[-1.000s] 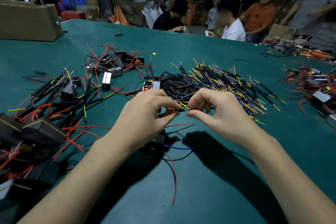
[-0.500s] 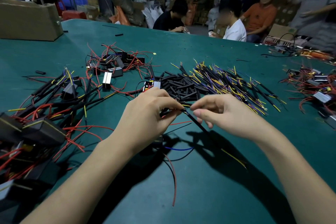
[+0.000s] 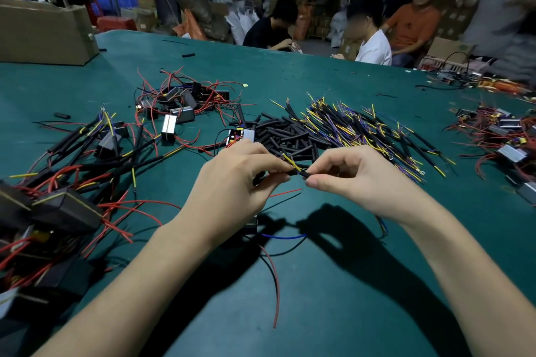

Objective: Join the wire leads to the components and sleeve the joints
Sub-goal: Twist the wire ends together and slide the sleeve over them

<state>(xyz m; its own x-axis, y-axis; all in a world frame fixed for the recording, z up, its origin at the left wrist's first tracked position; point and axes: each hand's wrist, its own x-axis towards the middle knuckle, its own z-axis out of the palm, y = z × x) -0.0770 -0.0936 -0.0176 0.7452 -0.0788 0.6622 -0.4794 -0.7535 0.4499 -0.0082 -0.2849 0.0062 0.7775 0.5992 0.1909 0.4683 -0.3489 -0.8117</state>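
1. Between my two hands, over the middle of the green table, is the joint I am working on. My left hand pinches a black lead with a yellow tip, thumb and forefinger curled on it.
2. My right hand pinches a black sleeve at that same spot, fingers curled. The sleeve's end touches the lead where the fingertips meet; whether it already covers the joint I cannot tell.
3. Below my left hand a dark component lies on the table, mostly hidden by the wrist, with loose red and blue leads trailing from it. I judge those still need joining and sleeving.
4. Done work, as I read it: the heap at the left, black components with sleeved leads and yellow tips showing.
5. Work left looks large. A pile of bare components with red wires sits beyond my left hand, untouched.
6. Stock is plentiful: loose sleeves just beyond my hands, and a spread of yellow-and-purple leads to their right.
7. Another cluster of parts lies at the far right; its state is unclear to me.
8. My estimate: early to middle of the batch, and mid-step on this single joint.
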